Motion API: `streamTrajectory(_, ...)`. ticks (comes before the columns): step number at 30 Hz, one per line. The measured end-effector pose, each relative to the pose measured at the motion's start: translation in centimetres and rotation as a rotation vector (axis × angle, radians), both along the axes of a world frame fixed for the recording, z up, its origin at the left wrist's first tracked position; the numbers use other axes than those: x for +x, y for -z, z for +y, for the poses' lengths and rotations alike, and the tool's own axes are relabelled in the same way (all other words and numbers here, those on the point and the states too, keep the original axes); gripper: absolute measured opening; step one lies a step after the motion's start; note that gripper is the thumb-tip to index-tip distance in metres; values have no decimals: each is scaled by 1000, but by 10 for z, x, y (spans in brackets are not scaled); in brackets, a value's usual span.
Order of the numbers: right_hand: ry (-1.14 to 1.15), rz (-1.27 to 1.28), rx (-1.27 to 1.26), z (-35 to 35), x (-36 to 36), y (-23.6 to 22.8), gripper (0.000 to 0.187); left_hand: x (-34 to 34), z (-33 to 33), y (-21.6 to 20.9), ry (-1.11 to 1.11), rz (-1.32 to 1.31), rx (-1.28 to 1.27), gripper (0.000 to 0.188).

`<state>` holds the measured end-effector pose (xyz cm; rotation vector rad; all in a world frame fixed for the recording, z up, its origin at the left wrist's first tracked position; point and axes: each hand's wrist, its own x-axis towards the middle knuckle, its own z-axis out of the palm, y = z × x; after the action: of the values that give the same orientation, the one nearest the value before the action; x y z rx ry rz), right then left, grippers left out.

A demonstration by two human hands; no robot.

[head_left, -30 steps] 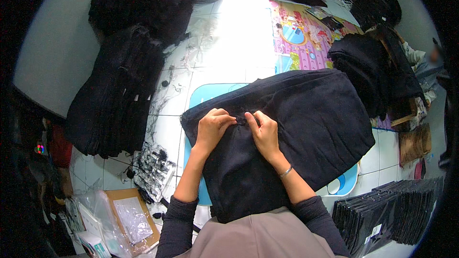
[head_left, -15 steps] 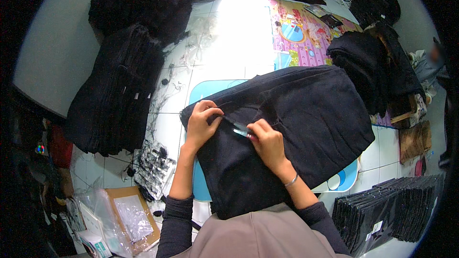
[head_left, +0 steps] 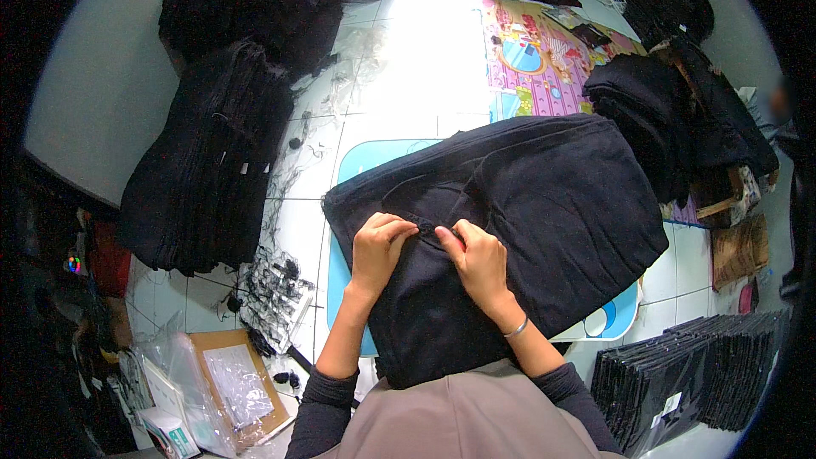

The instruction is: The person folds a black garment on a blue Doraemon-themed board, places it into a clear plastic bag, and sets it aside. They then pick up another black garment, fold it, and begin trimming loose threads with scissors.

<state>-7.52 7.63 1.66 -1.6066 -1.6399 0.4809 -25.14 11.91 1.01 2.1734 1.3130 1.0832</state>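
Pinching black cloth [head_left: 561,195] between fingertips [head_left: 449,240]: one left hand [head_left: 372,257], one right hand [head_left: 482,269]; one blue tabletop [head_left: 365,158] beneath

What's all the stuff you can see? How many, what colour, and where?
Floor: one, white, all around
Table: one, blue, middle
Cloth: one heap, black, on table
Piles: several, black, left, top, right
Threads: many, black, left floor
Mat: one, multicoloured, top right
Cardboard: one, brown, lower left
Plastic: count unclear, clear, over cardboard
Packs: many, black, lower right
Bundle: one, brown, right edge
Person: one, bluish clothes, blurred, far right
Clutter: count unclear, dark and red, far left
Left grip: one, bare, pinching cloth
Right grip: one, bare, at cloth
Bangle: one, silver, right wrist
Sleeves: two, black, lower edge
Garment: one, taupe, bottom middle
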Motion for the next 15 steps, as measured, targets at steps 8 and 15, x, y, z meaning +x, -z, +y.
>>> streamTrajectory(8, -50, -377, 175, 1, -9, 6, 37, -4, 0, -5, -60, -183, -137, 14)
streamTrajectory(15, -33, -122, 21, 1, -2, 0, 39, 3, -5, -3, -32, 20, 133, 19)
